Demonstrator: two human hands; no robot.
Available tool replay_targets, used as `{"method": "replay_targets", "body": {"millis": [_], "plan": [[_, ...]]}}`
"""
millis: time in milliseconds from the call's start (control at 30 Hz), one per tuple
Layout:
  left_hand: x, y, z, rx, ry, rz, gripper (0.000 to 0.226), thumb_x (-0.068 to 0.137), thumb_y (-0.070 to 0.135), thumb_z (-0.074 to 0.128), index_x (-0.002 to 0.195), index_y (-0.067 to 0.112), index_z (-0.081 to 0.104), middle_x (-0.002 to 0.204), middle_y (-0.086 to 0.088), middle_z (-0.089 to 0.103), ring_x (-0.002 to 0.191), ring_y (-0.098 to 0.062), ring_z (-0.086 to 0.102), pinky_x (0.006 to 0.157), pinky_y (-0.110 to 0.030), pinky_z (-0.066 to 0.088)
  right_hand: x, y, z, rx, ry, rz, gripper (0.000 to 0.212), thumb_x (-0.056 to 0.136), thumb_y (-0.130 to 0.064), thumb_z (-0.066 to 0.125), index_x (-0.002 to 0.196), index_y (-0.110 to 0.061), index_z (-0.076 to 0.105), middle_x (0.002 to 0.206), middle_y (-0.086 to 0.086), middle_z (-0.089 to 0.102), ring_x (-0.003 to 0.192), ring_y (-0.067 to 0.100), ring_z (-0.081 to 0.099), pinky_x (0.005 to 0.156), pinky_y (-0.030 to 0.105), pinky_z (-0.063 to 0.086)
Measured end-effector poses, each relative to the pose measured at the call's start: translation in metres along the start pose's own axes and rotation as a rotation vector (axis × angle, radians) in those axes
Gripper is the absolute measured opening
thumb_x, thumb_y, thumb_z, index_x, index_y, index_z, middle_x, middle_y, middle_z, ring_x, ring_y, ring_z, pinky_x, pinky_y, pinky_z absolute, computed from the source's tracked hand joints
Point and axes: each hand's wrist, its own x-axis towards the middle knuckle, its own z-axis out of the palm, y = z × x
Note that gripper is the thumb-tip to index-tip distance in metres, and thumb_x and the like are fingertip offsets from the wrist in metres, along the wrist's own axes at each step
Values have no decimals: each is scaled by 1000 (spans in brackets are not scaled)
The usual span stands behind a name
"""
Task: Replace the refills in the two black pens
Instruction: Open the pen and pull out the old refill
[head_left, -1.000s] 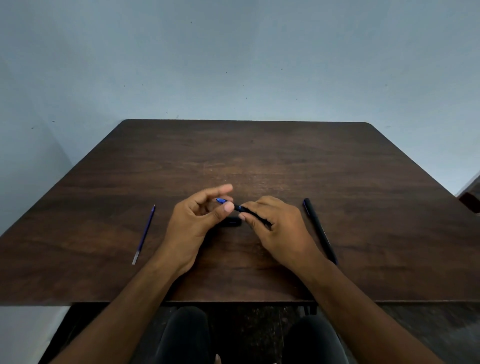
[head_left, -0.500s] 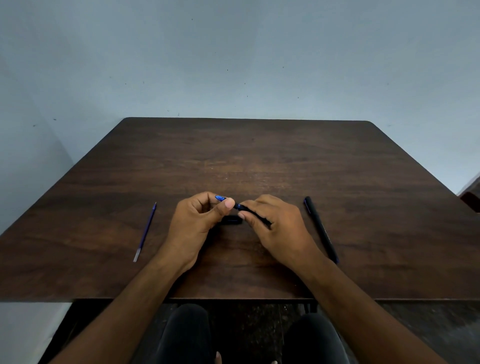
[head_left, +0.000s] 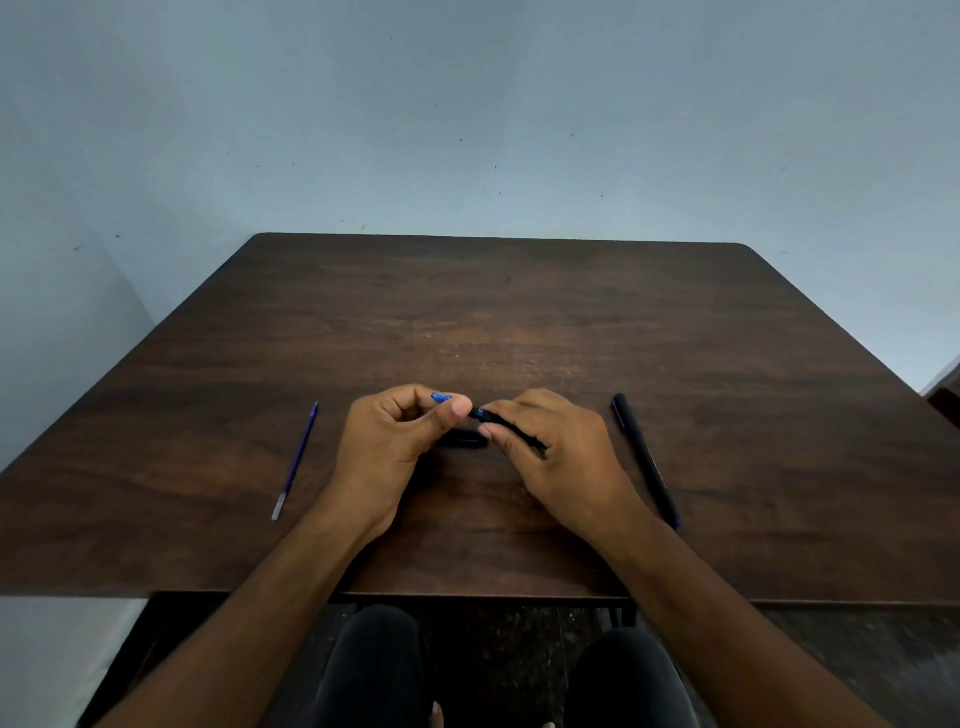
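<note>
1. Both hands grip one pen at mid-table: the left hand (head_left: 395, 436) pinches the blue tip (head_left: 441, 398) between thumb and curled fingers, and the right hand (head_left: 558, 457) clamps the black barrel (head_left: 506, 422).
2. Just below the grip, a black cap (head_left: 462, 440) lies on the table (head_left: 519, 322).
3. Right of it lies a second pen (head_left: 645, 460).
4. Well left lies a refill (head_left: 296, 460).

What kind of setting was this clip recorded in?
Probably a plain indoor room with a simple work desk, not a workshop: a dark wooden table pushed against a bare pale blue wall, holding only pen parts such as a loose blue refill and a black pen.
</note>
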Motion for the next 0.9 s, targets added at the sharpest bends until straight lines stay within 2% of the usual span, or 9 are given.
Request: {"method": "replay_targets", "body": {"millis": [100,133,233,300,467,600,700,800,900], "plan": [[1,1,1,-2,2,-16,16,74,36,78,71,21,76,72,1,75,60,1,63,58,-10,47,0,-1,-1,4,0,-3,22,93,-19,70,114,-11,74,94,0,70,86,8,60,78,10,45],[0,2,1,-22,-20,-21,15,73,34,79,79,21,78,77,2,76,65,1,65,61,-9,48,0,0,-2,5,2,1,22,93,-18,70,113,-11,74,94,0,70,87,9,61,78,12,46],[1,0,-5,-62,-128,-21,42,76,20,80,118,18,72,111,-3,76,102,-12,72,84,-18,54,1,0,-4,-6,7,11,22,93,-16,70,113,-10,74,92,1,70,85,11,61,77,13,45],[1,-1,-7,-87,-179,5,44,80,12,77,123,16,69,119,-8,73,114,-21,69,93,-24,53,0,0,-4,-6,8,17,22,93,-16,70,113,-10,74,91,0,70,85,10,60,76,11,43],[2,-3,-7,-84,-102,20,26,78,21,79,103,14,77,106,-11,77,104,-25,72,87,-25,55,0,0,-2,5,-3,25,25,93,-20,69,116,-12,73,94,-2,69,87,6,58,78,8,43],[2,-3,-3,-53,-17,-8,22,72,28,82,89,13,78,86,-6,78,77,-8,73,69,-13,52,0,0,-2,2,-2,15,24,93,-20,70,116,-12,73,95,-1,70,87,7,60,79,12,46],[2,-1,0,-29,-18,-21,20,75,37,79,78,18,74,72,1,74,65,-3,63,62,-15,48,0,0,-2,-12,-4,18,25,93,-21,70,116,-12,73,95,-3,70,87,3,58,78,6,43],[3,-2,0,51,1,-38,30,77,48,73,81,19,71,70,2,67,65,-7,55,62,-22,45,-1,1,-3,-3,12,27,24,92,-19,71,115,-11,73,95,-1,70,88,6,60,80,8,43],[4,-1,0,60,-8,-32,29,79,41,73,84,13,70,71,1,67,66,-9,54,62,-22,45,-1,1,-4,-11,3,37,24,93,-20,70,115,-12,73,96,-1,71,88,7,60,79,6,42]]}}
